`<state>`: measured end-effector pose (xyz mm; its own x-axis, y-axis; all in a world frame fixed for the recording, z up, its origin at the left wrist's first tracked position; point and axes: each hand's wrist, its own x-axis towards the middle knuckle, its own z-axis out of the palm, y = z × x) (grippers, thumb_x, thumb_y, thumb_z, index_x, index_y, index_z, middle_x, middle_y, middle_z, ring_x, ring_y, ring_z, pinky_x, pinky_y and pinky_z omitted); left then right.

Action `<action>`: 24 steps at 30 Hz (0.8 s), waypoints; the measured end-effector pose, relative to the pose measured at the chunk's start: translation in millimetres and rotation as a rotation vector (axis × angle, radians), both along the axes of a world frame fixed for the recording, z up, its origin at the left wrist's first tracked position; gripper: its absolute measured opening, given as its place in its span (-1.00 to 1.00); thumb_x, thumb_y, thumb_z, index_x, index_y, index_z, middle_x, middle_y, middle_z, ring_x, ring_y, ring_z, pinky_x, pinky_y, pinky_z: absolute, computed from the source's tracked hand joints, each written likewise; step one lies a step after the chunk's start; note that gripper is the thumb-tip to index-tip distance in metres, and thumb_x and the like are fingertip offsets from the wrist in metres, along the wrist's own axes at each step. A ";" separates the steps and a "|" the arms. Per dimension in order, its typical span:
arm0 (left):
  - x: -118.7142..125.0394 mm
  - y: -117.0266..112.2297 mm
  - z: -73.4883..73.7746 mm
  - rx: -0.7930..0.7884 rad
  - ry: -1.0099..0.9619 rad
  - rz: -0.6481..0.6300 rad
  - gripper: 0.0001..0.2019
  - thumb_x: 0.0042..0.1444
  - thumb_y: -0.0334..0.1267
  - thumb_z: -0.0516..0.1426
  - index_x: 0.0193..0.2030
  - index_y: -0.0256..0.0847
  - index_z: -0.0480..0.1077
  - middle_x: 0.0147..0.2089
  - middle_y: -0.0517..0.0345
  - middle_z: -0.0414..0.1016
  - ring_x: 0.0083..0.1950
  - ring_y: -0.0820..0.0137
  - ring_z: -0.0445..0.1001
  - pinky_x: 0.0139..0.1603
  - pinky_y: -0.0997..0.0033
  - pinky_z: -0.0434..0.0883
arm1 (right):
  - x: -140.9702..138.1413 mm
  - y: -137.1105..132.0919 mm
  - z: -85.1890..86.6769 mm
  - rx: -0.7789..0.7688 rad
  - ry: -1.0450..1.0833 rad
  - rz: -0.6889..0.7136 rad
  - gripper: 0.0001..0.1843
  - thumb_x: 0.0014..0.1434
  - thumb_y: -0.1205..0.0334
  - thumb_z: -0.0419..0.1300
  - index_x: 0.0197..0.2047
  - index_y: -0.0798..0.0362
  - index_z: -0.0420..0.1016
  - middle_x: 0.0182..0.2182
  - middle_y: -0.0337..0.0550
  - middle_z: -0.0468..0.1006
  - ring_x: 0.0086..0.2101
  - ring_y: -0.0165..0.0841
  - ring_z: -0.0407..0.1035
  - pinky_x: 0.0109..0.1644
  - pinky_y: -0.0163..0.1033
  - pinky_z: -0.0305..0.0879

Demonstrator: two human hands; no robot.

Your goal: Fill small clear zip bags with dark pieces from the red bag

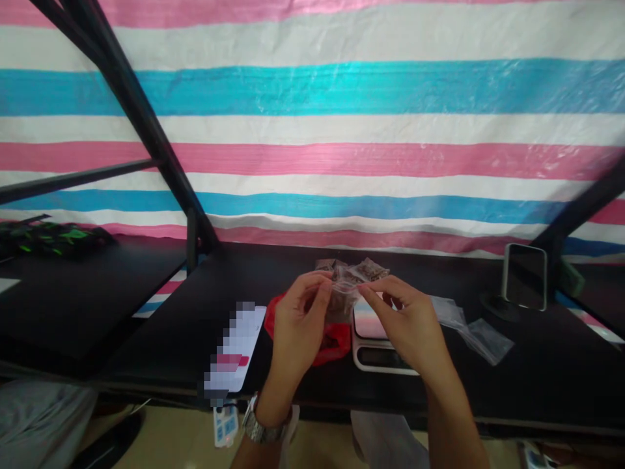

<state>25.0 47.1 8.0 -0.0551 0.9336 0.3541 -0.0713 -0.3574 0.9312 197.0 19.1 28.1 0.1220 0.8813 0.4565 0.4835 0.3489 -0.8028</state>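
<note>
Between my hands hangs a small clear zip bag (343, 301), its top edge stretched sideways over the table. My left hand (300, 319) pinches the left end of that edge with thumb and fingertips. At the other end, my right hand (407, 319) pinches the bag the same way. Below and to the left lies an opened red plastic bag (336, 348), partly hidden by my left hand. A white scale (360, 357) with a dark display sits under my right hand. Just behind the held bag are small bags of brown bits (370, 268).
Several flat clear bags (488, 342) lie to the right of the scale. Behind them a phone-like device (525, 277) stands upright. A white, partly blurred-out item (247, 345) lies left of the red bag. Black frame bars (141, 124) rise on the left before a striped sheet.
</note>
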 end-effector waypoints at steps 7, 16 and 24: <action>25.4 -3.4 -27.3 -0.033 0.005 0.105 -0.73 0.33 -0.07 0.23 0.04 -0.15 0.53 -0.03 0.02 0.68 -0.08 0.30 0.66 -0.05 0.31 0.58 | 42.4 7.9 -17.5 -0.130 0.129 -0.154 -0.61 0.27 -0.12 0.28 -0.22 0.06 0.69 -0.37 -0.11 0.68 -0.35 -0.25 0.47 -0.23 -0.20 0.35; 53.2 -49.9 -69.4 0.397 0.381 0.221 -0.79 0.34 -0.50 0.12 -0.11 -0.13 0.53 -0.30 0.20 0.61 -0.30 0.44 0.62 -0.23 0.50 0.53 | 81.3 30.0 -73.8 -0.271 -0.121 -0.408 -0.58 0.16 -0.09 0.19 -0.28 0.05 0.74 -0.30 0.05 0.70 -0.25 -0.08 0.54 -0.03 0.01 0.39; 63.3 -69.4 -97.2 0.621 0.526 0.248 -0.70 0.24 -0.55 0.10 -0.08 -0.06 0.51 -0.33 0.21 0.70 -0.36 0.39 0.69 -0.23 0.45 0.57 | 91.9 36.4 -84.2 -0.140 -0.039 -0.579 -0.41 0.22 -0.22 0.09 -0.23 0.09 0.75 -0.29 0.12 0.71 -0.32 -0.09 0.50 -0.09 0.02 0.40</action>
<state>88.4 -22.2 -89.2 0.0830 0.5440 0.8349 0.4641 -0.7625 0.4507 288.9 55.5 -56.1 0.5862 0.7283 0.3548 0.5939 -0.0884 -0.7997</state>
